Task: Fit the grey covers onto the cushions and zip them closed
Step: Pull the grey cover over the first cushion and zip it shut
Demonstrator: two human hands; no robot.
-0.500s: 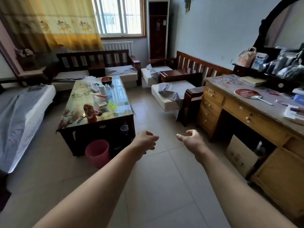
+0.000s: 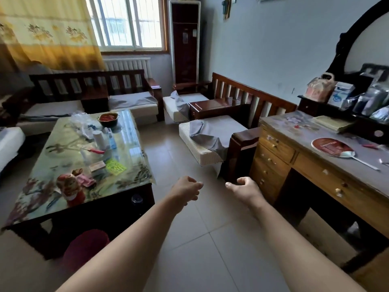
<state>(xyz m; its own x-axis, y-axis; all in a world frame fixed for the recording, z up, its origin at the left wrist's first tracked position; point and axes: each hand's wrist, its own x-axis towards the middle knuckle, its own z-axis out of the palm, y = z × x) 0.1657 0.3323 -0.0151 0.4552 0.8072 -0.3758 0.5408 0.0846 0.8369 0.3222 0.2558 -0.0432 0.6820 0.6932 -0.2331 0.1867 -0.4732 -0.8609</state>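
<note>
Cushions with grey covers lie on the wooden seats around the room. Right of centre, the nearest cushion [image 2: 205, 142] sits on the bench seat with a rumpled grey cover [image 2: 210, 133] draped over its top and hanging off its front corner. Just above it in the frame, past a small wooden side table [image 2: 212, 106], a second cushion [image 2: 174, 105] carries another grey cover [image 2: 179, 100] bunched at its near end. On the sofa [image 2: 88, 83] under the window, centre left, a third cushion [image 2: 143, 110] has a grey cover [image 2: 130, 100] spread flat on it.

Both arms reach forward over the tiled floor [image 2: 189, 260] in the lower middle. The left hand [image 2: 186, 189] hangs empty, fingers loosely curled. The right hand [image 2: 245, 189] is likewise empty and loosely curled, thumb pointing toward the left hand; the two are near each other but apart, and well short of the nearest cushion.

A glass-topped coffee table [image 2: 130, 131] cluttered with small items fills the left, and a wooden desk [image 2: 277, 148] with drawers stands at the right.
</note>
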